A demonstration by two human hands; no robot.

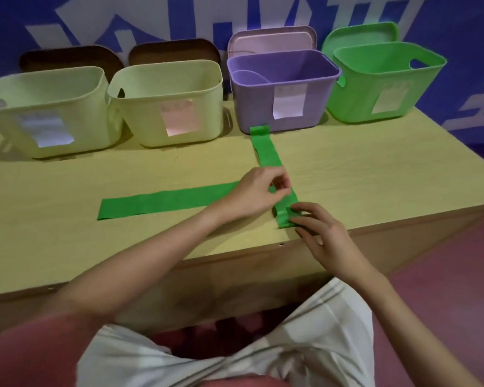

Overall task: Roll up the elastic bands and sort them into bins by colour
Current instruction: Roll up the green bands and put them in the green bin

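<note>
— While my right hand (pixel 316 227) presses its fingertips (pixel 296 212) flat on the folded near end of the green band (pixel 267 152), where does the rest of that band run?

— Straight away from me. Its near end sits at the front edge of the bench (pixel 67 247); its long axis runs toward the back edge, and its far end touches the foot of the purple bin (pixel 280 93).

— And your left hand (pixel 259 191)?

— It pinches the same band a little farther along, fingers curled over it. Both hands are on it, the right nearer the end to be rolled.

— So the roll goes which way?

— Away from me, along the strip, I'd judge. The green bin (pixel 380 82) stands at the back right corner, nearer my right hand.

— The other strip?

— A second green band (pixel 165 203) lies crosswise, running left from under my left hand, parallel to the front edge.
</note>
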